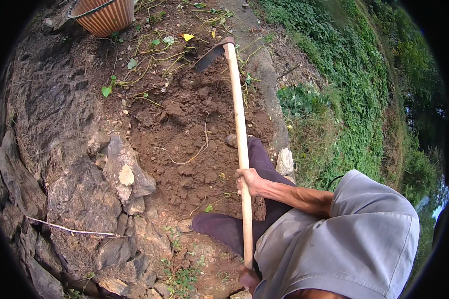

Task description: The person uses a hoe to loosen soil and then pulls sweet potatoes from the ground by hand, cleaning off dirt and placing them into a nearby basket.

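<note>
My right hand is closed around the middle of the pale wooden handle of a hoe. Low in the view, my left hand grips the handle near its butt end, partly hidden by the handle and blurred. The hoe's dark metal blade is at the top, over loose brown soil and beside trailing green vines. Whether the blade touches the soil I cannot tell. My dark-trousered legs are spread apart beneath the handle, one foot above the other in the picture.
A ribbed orange-brown basket with a dark rim stands at the upper left. Large rocks fill the left side. A narrow stone or concrete edge runs right of the soil, with a pale stone and dense green plants beyond.
</note>
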The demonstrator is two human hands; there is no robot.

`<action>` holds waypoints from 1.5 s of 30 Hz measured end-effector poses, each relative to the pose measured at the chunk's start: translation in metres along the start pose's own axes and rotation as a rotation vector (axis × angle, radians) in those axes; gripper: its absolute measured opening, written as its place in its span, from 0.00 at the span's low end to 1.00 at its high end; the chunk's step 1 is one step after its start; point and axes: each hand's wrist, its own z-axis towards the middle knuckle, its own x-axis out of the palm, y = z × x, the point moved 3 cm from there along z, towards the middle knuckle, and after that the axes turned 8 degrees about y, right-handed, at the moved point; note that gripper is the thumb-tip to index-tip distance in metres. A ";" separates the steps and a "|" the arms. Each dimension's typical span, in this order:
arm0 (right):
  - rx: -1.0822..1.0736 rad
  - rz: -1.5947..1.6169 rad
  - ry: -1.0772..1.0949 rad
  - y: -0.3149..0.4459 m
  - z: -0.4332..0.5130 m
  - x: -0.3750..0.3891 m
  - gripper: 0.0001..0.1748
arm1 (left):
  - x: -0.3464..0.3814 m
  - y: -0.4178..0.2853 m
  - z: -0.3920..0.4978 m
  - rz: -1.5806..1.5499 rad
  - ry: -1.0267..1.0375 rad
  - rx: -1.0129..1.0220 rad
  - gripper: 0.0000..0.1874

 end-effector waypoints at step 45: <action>0.185 0.305 0.118 -0.055 0.059 0.005 0.14 | -0.069 0.050 0.025 0.081 -0.243 -0.078 0.13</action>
